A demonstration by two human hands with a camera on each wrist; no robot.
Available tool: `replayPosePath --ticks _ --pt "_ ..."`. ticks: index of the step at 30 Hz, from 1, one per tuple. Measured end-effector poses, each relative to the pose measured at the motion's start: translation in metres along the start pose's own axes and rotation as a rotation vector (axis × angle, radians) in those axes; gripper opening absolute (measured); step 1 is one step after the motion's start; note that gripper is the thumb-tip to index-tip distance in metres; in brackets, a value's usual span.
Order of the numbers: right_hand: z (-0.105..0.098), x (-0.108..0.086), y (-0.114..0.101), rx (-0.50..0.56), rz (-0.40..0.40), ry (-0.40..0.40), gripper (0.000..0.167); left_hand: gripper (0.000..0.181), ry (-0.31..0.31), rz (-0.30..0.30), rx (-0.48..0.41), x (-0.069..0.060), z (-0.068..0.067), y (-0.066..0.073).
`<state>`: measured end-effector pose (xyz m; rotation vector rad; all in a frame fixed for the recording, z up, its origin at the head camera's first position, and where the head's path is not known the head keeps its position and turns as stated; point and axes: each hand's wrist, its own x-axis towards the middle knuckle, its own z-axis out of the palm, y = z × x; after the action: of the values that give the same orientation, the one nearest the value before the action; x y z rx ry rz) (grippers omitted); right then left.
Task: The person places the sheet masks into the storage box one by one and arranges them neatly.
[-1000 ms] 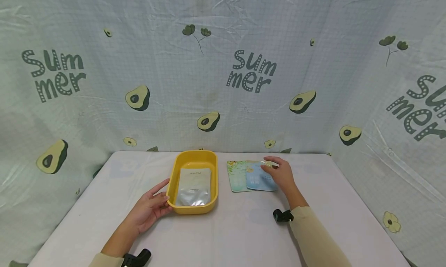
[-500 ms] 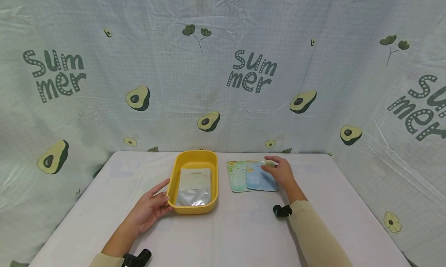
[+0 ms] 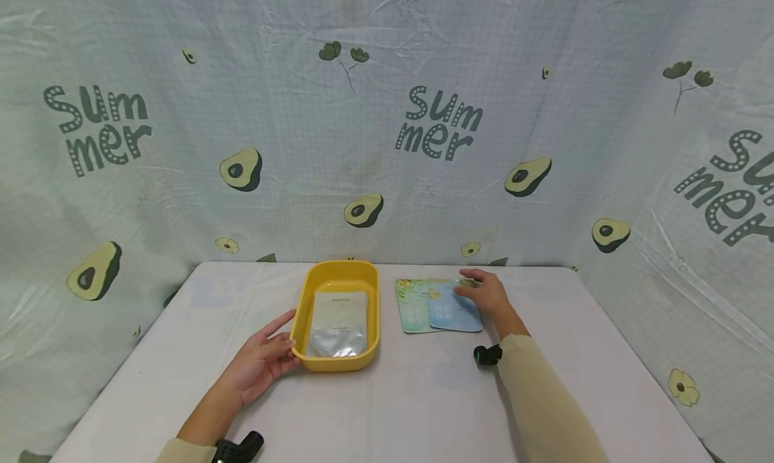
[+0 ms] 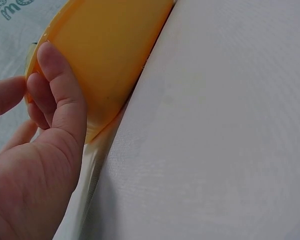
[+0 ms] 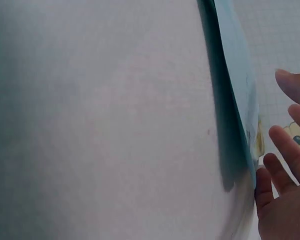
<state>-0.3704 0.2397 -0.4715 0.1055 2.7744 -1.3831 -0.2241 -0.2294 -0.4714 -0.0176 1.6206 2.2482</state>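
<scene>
My left hand (image 3: 261,365) holds the near left corner of a yellow plastic tray (image 3: 373,315), thumb at its rim. The left wrist view shows the hand (image 4: 45,150) at the edge of the tray (image 4: 115,50). A silvery flat packet (image 3: 337,325) lies inside the tray. To its right, a light blue flat packet (image 3: 453,312) partly overlaps a green one (image 3: 413,308). My right hand (image 3: 491,296) is at the blue packet's upper right, fingers loosely spread. In the right wrist view, the little finger of that hand (image 5: 287,185) meets the blue packet's edge (image 5: 240,85).
A white cloth covers the table (image 3: 387,416). Behind and beside it hangs a pale curtain (image 3: 302,127) printed with avocados and lettering. Each wrist wears a small black camera, one at the left (image 3: 238,447) and one at the right (image 3: 487,355).
The right forearm and wrist have shifted slightly up and forward, while the right fingers stay beside the blue packet. The left hand, tray and packets have not visibly moved.
</scene>
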Motion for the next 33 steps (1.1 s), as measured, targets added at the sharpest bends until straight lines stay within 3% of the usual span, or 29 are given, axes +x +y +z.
replayPosePath --ticks 10,33 --pt "-0.004 0.008 0.005 -0.066 0.052 -0.059 0.062 0.075 0.0 -0.004 0.001 0.0 -0.001 -0.001" --pt "-0.008 0.015 0.006 -0.153 0.037 -0.133 0.068 0.074 0.013 -0.008 0.011 0.002 -0.001 -0.001"
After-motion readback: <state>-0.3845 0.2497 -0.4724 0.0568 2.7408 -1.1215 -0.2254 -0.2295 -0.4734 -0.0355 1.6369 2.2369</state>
